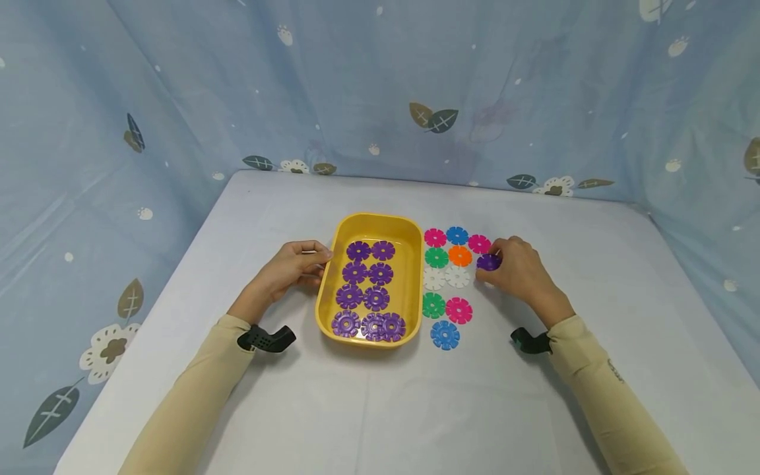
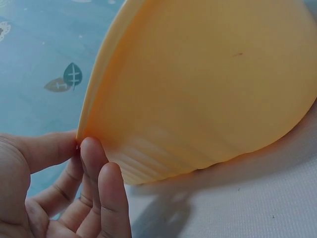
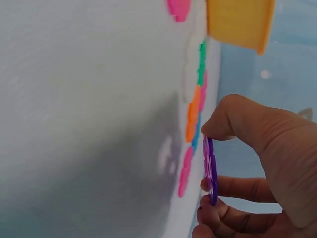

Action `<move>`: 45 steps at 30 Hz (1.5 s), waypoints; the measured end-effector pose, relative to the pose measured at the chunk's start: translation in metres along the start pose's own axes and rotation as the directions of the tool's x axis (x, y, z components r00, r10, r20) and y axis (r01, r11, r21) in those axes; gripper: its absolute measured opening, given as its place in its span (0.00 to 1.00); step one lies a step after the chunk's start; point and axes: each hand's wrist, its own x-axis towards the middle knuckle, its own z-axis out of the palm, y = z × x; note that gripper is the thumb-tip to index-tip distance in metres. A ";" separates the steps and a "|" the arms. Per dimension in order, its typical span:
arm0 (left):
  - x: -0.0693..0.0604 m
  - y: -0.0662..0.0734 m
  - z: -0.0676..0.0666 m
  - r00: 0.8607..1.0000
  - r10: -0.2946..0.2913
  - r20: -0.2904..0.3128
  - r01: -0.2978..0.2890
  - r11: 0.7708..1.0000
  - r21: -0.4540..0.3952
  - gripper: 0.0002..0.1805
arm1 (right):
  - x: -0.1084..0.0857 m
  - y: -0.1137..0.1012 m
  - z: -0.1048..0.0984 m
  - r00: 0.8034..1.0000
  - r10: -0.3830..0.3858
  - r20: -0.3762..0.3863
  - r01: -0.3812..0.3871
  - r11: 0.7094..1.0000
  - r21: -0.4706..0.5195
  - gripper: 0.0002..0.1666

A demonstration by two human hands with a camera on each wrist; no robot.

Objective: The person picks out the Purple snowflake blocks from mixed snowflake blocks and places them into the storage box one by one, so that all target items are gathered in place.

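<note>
My left hand (image 1: 289, 269) pinches the left rim of a yellow plastic tray (image 1: 380, 226), thumb on top and fingers beneath, as the left wrist view shows on the tray wall (image 2: 208, 89). Flat purple snowflake discs (image 1: 349, 296) lie inside the tray in two rough columns; a pair at the near right corner overlap. Right of the tray, my right hand (image 1: 524, 274) holds one purple snowflake disc (image 3: 210, 171) by its edges between thumb and fingers. In the right wrist view this disc is edge-on, apart from the tabletop.
Loose discs lie along the tray's right side: pink (image 1: 459, 310), green (image 1: 436, 257), orange (image 1: 460, 255), white (image 1: 457, 276) and blue (image 1: 445, 335). A white cloth covers the table (image 1: 380, 409). A blue patterned curtain (image 1: 356, 86) hangs behind it.
</note>
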 end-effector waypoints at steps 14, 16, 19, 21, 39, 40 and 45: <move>-0.002 0.002 0.001 1.000 0.003 0.006 -0.003 1.000 -0.003 0.15 | -0.009 -0.028 -0.012 0.976 -0.167 -0.142 0.170 0.985 0.010 0.25; -0.001 0.002 0.002 1.000 0.002 0.007 -0.002 1.000 0.001 0.16 | -0.011 -0.034 -0.014 0.973 -0.179 -0.148 0.184 0.983 0.018 0.26; -0.001 0.003 0.003 1.000 0.001 0.007 -0.001 1.000 0.003 0.16 | -0.013 -0.044 -0.017 0.969 -0.193 -0.155 0.200 0.979 0.029 0.26; 0.000 0.002 0.003 1.000 0.003 0.007 -0.003 1.000 0.006 0.16 | -0.015 -0.050 -0.019 0.966 -0.202 -0.163 0.211 0.977 0.037 0.26; -0.002 0.000 0.003 1.000 0.009 -0.007 -0.009 1.000 0.003 0.16 | -0.016 -0.106 -0.014 0.920 -0.362 -0.149 0.378 0.921 0.095 0.29; -0.002 0.000 0.003 1.000 0.010 -0.006 -0.010 1.000 0.004 0.16 | -0.016 -0.109 -0.013 0.921 -0.363 -0.141 0.378 0.920 0.101 0.29; -0.003 0.001 0.002 1.000 0.016 -0.005 -0.016 1.000 -0.004 0.15 | -0.015 -0.121 -0.007 0.921 -0.377 -0.102 0.388 0.912 0.135 0.29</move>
